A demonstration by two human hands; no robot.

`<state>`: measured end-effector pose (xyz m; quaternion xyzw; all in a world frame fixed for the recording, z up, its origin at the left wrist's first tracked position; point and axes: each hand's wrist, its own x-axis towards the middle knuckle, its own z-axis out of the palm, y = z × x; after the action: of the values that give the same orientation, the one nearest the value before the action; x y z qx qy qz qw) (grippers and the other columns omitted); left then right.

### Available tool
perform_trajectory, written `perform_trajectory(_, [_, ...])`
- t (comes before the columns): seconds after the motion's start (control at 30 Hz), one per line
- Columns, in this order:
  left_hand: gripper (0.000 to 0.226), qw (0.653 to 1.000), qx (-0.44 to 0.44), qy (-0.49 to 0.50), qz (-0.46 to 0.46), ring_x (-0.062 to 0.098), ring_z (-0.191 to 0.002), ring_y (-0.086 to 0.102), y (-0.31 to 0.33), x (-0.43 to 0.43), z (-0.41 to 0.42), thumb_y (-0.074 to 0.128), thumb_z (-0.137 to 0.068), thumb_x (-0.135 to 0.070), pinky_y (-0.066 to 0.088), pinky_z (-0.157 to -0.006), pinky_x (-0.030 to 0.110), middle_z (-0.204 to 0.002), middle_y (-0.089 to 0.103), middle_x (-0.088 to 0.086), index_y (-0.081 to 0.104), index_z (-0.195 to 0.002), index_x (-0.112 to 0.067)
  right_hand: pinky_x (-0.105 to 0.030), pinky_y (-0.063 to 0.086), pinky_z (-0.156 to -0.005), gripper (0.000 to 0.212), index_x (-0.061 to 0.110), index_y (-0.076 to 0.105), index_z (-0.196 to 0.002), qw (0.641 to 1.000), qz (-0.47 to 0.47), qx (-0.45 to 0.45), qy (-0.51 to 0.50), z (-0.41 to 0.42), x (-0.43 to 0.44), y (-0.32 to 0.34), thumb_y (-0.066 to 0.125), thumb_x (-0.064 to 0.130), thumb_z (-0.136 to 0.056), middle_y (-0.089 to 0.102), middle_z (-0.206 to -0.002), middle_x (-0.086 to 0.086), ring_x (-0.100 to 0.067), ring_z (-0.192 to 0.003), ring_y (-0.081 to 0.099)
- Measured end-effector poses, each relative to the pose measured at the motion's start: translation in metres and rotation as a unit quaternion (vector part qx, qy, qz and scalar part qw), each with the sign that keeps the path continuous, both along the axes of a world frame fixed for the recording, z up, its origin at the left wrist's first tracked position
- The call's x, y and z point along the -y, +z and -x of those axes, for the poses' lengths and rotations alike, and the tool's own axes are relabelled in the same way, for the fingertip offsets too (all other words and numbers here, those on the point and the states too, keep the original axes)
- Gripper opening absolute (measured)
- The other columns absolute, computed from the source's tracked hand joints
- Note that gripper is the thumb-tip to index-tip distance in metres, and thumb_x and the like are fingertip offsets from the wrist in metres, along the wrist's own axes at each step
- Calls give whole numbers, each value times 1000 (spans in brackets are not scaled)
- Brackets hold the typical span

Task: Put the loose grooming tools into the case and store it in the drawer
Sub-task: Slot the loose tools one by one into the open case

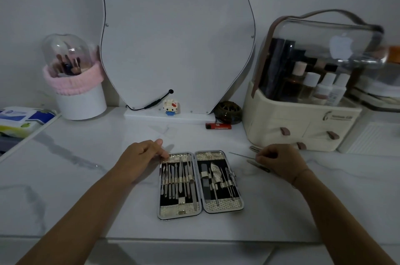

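Head view: left hand (141,156) steadies open case (200,183), fingers curled on its corner. Right hand (279,161) pinches thin probe (241,155). Step: loading tools. Next: seat probe under a free loop.

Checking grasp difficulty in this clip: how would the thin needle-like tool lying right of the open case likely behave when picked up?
The thin tool looks like a slim metal rod, so probably stiff and very light. It lies flat on the smooth marble counter, so it may slide or roll under fingertips. The right hand is closing on one end, which suits pinching it up.
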<state>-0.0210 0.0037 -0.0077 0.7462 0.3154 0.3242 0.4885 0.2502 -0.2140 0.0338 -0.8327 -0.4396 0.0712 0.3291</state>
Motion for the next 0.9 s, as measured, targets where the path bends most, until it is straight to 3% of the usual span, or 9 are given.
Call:
perform_trajectory(0.13, [40,1000,-3,1,8,-4,-67,62,1,1,0,49,-95,-33,39,-73,20,-70,72,-12,77,-75,-13,-17,40,-61,5,20,68,-73,996,72,35,26,-2,-6,-4,74,21,-73,64,-70,5,-8,-68,57])
perform_trajectory(0.33, [40,1000,-6,10,2,-5,-68,63,3,3,0,48,-96,-31,40,-66,7,-73,73,-12,76,-76,-10,-17,38,-58,21,26,60,-59,990,127,40,40,-1,-11,4,72,22,-75,56,-61,12,-5,-62,52])
perform_trajectory(0.43, [41,1000,-18,13,-8,-6,-68,62,6,4,0,48,-96,-33,38,-70,14,-71,72,-16,77,-77,-12,-19,40,-58,23,25,59,-57,988,142,39,49,1,-13,7,72,22,-75,56,-60,12,-3,-60,50])
perform_trajectory(0.57, [41,1000,-16,13,1,-6,-64,60,5,4,0,48,-96,-34,38,-72,21,-64,68,-17,77,-76,-13,-11,37,-58,27,29,55,-56,988,140,43,56,1,-13,8,72,20,-75,56,-62,12,-1,-61,50])
perform_trajectory(0.7, [41,1000,-11,6,3,-5,-66,61,5,4,1,48,-95,-34,39,-73,20,-66,70,-15,77,-75,-14,-13,38,-59,25,29,55,-60,988,128,63,66,3,-13,4,72,18,-74,57,-64,13,-2,-63,52])
perform_trajectory(0.9, [40,1000,-20,-2,7,-2,-73,64,4,3,3,49,-92,-41,41,-73,14,-77,73,-10,77,-73,-19,-7,44,-62,14,27,63,-71,993,30,4,115,24,-23,10,73,18,-75,64,-68,13,2,-63,60])
